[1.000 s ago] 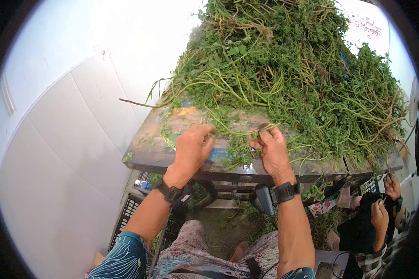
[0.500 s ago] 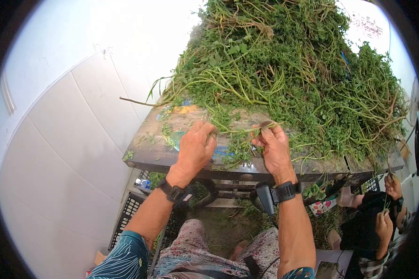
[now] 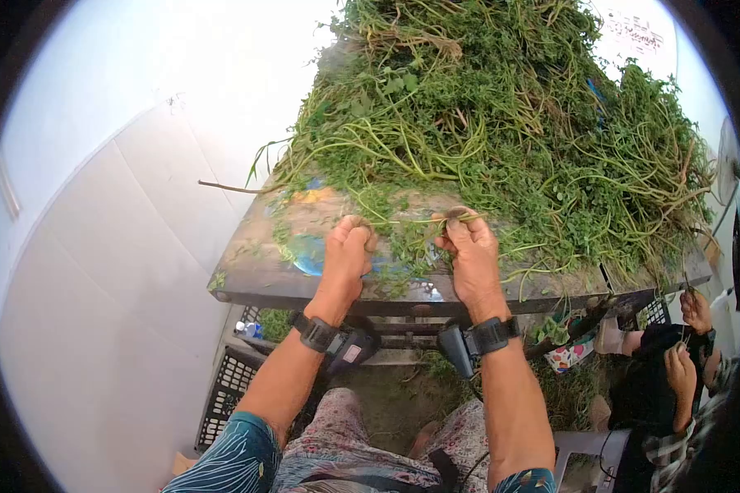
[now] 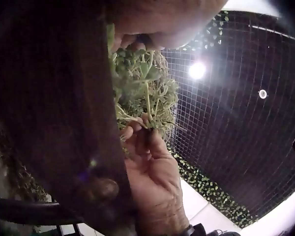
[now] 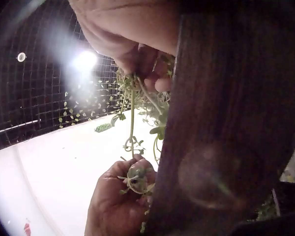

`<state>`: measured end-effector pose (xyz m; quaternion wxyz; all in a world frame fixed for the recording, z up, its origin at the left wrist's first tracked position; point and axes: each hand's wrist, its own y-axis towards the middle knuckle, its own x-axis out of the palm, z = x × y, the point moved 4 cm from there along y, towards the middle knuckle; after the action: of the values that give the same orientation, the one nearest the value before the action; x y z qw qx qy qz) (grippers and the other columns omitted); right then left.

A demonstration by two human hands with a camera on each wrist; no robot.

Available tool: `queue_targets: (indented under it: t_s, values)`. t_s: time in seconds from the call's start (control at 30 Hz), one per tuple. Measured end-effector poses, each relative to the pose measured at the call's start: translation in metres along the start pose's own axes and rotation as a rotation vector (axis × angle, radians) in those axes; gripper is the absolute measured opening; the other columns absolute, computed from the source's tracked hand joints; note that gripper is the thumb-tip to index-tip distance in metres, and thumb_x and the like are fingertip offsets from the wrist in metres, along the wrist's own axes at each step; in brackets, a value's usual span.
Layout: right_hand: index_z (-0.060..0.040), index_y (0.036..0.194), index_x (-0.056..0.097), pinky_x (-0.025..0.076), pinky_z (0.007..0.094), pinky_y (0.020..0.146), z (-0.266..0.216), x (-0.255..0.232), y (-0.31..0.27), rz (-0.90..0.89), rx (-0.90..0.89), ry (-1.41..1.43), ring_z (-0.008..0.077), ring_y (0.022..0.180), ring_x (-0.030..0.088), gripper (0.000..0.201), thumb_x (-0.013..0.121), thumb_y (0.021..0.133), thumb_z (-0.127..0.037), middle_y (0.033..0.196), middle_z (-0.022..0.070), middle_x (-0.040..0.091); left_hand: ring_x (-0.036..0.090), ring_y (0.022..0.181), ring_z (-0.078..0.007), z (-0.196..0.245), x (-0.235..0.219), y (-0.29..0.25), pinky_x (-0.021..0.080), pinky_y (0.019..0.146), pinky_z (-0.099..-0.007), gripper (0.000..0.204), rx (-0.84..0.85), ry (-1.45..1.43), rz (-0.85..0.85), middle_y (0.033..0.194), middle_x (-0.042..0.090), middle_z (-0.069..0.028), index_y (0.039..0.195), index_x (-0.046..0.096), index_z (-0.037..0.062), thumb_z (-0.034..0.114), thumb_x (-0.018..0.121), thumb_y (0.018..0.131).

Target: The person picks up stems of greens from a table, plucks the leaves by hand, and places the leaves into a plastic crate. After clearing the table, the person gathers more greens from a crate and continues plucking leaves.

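Observation:
A big heap of green stems and leaves (image 3: 501,123) covers a worn table (image 3: 255,283). At its near edge my left hand (image 3: 358,230) and right hand (image 3: 452,228) each grip an end of the same thin bunch of green stems (image 3: 403,222), stretched between them. In the right wrist view the stems (image 5: 132,115) run from my right hand (image 5: 137,61) down to my left hand (image 5: 128,184), whose fingers curl round a leafy tuft. From the left wrist camera, my right hand (image 4: 142,132) pinches stems (image 4: 147,93) under the leafy clump.
A black plastic crate (image 3: 226,382) stands under the table at the left. Another person's hands (image 3: 686,345) work at the lower right. A white tiled wall (image 3: 99,246) runs along the left. Wire mesh (image 4: 236,123) shows overhead in the wrist views.
Both hands have drawn a little closer together at the table's edge. My left hand's fingers have curled tighter round the stems.

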<state>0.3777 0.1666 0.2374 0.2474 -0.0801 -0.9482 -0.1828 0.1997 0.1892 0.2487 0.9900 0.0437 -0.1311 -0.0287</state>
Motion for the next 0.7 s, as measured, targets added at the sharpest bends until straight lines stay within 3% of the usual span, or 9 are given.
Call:
queue_targets:
  t_s: [0.2, 0.3, 0.4, 0.6, 0.7]
  values:
    - [-0.0047, 0.096, 0.056, 0.046, 0.0229, 0.066, 0.001, -0.002, 0.001, 0.052, -0.036, 0.014, 0.008, 0.076, 0.054, 0.011, 0.052, 0.087, -0.009, 0.092, 0.0045, 0.062, 0.03, 0.049, -0.0033, -0.001, 0.002, -0.001, 0.021, 0.039, -0.0184, 0.007, 0.012, 0.053, -0.033, 0.062, 0.039, 0.0048, 0.08, 0.048, 0.0103, 0.008, 0.042, 0.079]
    - [-0.0044, 0.096, 0.056, 0.046, 0.0233, 0.067, 0.003, -0.006, 0.003, 0.093, -0.045, 0.033, 0.0087, 0.077, 0.054, 0.011, 0.051, 0.087, -0.008, 0.092, 0.0048, 0.062, 0.032, 0.05, -0.0045, -0.003, -0.002, -0.003, 0.023, 0.04, -0.0188, 0.007, -0.06, 0.026, -0.207, 0.063, 0.039, 0.0045, 0.082, 0.046, 0.0121, 0.007, 0.043, 0.079]
    - [-0.0044, 0.098, 0.055, 0.045, 0.0235, 0.068, 0.003, -0.005, 0.003, 0.089, -0.034, -0.034, 0.0095, 0.078, 0.055, 0.013, 0.051, 0.087, -0.008, 0.092, 0.0047, 0.062, 0.033, 0.05, -0.0057, -0.001, -0.007, -0.009, 0.024, 0.04, -0.0196, 0.005, -0.095, -0.013, -0.214, 0.061, 0.039, 0.0043, 0.081, 0.046, 0.011, 0.008, 0.044, 0.078]
    - [-0.0065, 0.098, 0.05, 0.049, 0.0244, 0.066, 0.006, -0.022, 0.01, 0.247, -0.065, 0.179, 0.0116, 0.074, 0.055, 0.011, 0.05, 0.089, -0.013, 0.093, 0.0074, 0.06, 0.034, 0.048, -0.008, 0.005, -0.021, -0.023, 0.026, 0.039, -0.021, 0.004, -0.161, -0.059, -0.648, 0.055, 0.037, 0.003, 0.077, 0.046, 0.0094, 0.012, 0.044, 0.078]
    - [-0.0069, 0.099, 0.049, 0.049, 0.0246, 0.065, 0.008, -0.017, 0.01, 0.146, -0.04, 0.107, 0.0125, 0.076, 0.056, 0.011, 0.05, 0.09, -0.013, 0.095, 0.0081, 0.06, 0.037, 0.05, -0.0096, 0.016, -0.034, -0.032, 0.028, 0.039, -0.0212, 0.009, -0.24, -0.258, -0.426, 0.055, 0.038, 0.0022, 0.075, 0.046, 0.0089, 0.014, 0.044, 0.082]
